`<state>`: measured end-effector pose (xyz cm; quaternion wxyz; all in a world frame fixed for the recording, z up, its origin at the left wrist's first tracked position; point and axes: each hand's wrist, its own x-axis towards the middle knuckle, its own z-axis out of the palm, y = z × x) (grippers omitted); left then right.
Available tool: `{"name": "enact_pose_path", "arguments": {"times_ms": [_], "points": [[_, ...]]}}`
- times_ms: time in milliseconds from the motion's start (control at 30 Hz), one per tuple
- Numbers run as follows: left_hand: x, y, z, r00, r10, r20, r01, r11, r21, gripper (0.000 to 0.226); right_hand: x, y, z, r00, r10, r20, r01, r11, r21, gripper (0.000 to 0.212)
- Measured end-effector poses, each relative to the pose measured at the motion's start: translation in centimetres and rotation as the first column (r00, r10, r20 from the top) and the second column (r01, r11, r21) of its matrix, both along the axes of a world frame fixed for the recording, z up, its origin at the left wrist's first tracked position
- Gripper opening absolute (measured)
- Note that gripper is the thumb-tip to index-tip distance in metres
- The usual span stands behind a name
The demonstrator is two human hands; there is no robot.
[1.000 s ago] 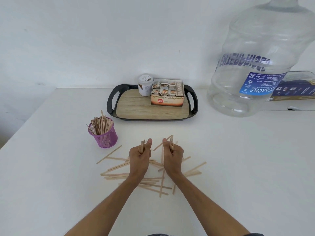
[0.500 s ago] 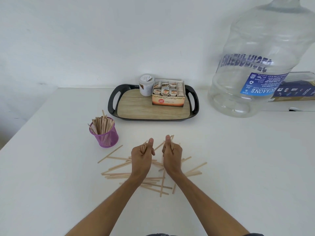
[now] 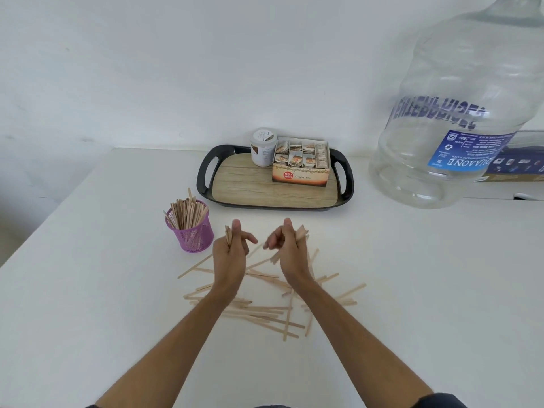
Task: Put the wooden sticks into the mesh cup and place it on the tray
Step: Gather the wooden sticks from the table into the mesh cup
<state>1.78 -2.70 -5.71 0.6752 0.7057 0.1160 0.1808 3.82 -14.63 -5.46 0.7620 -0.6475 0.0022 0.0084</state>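
Several loose wooden sticks (image 3: pixel 265 315) lie scattered on the white table (image 3: pixel 88 304) under my forearms. My left hand (image 3: pixel 229 254) grips a small bundle of sticks upright, its forefinger stretched out to the right. My right hand (image 3: pixel 290 254) holds another few sticks, whose tips poke out past its knuckles. The purple mesh cup (image 3: pixel 192 232) stands left of my left hand, packed with upright sticks. Behind both hands sits the black tray (image 3: pixel 206 175) with a wood-grain floor.
On the tray stand a white jar (image 3: pixel 263 147) and an open tea-bag box (image 3: pixel 301 166) at its far right half. A large clear water jug (image 3: pixel 459 113) stands at the right. The table's left edge runs diagonally at the far left.
Both hands have lifted slightly and drawn apart, each still holding its sticks. The camera has moved closer.
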Motion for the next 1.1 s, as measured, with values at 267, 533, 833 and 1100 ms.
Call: {"name": "enact_pose_path", "arguments": {"times_ms": [267, 533, 833, 1100], "points": [[3.1, 6.3, 5.5, 0.992, 0.118, 0.051, -0.106, 0.977, -0.185, 0.052, 3.5, 5.7, 4.3, 0.994, 0.107, -0.021, -0.106, 0.993, 0.050, 0.058], [5.6, 12.1, 7.1, 0.980, 0.197, 0.011, -0.198, 0.979, 0.048, 0.062, 6.3, 11.9, 5.6, 0.986, 0.168, 0.016, -0.168, 0.985, 0.050, 0.059], [6.8, 14.2, 3.5, 0.945, 0.289, -0.150, -0.220, 0.906, 0.361, 0.036, 6.7, 16.2, 3.1, 0.973, 0.223, -0.054, -0.225, 0.973, -0.040, 0.044], [5.3, 14.2, 4.0, 0.966, 0.252, -0.058, -0.229, 0.938, 0.259, 0.042, 6.3, 14.9, 3.2, 0.997, 0.083, -0.005, -0.082, 0.967, -0.243, 0.063]]}}
